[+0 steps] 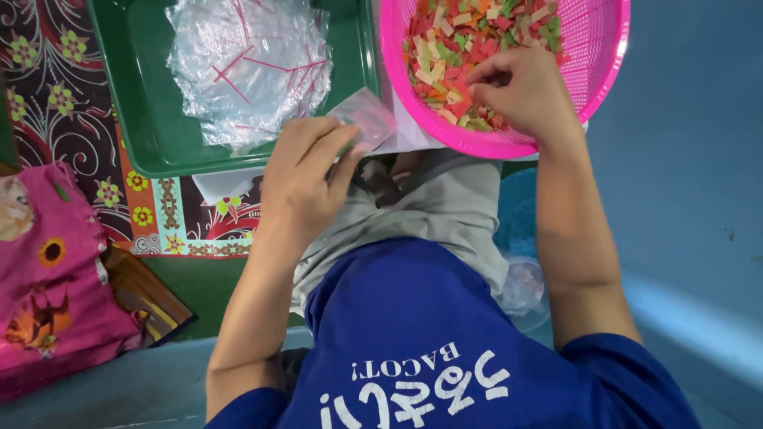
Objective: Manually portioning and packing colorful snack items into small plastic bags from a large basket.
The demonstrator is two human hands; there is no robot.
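My left hand point(306, 179) holds a small clear plastic bag point(367, 117) between thumb and fingers, just below the green tray point(143, 95). My right hand point(520, 87) reaches into the pink mesh basket point(600, 56), fingers pinched among several small red, green, orange and cream snack pieces point(453, 48). The basket sits at the top right, above my lap. A pile of clear plastic bags with red strips point(246, 59) lies in the green tray.
A patterned floral mat point(48, 87) lies under the tray at the left. Pink printed cloth point(48, 278) sits at the lower left. A blue floor point(691, 183) spreads to the right. White paper point(222, 184) shows under the tray's edge.
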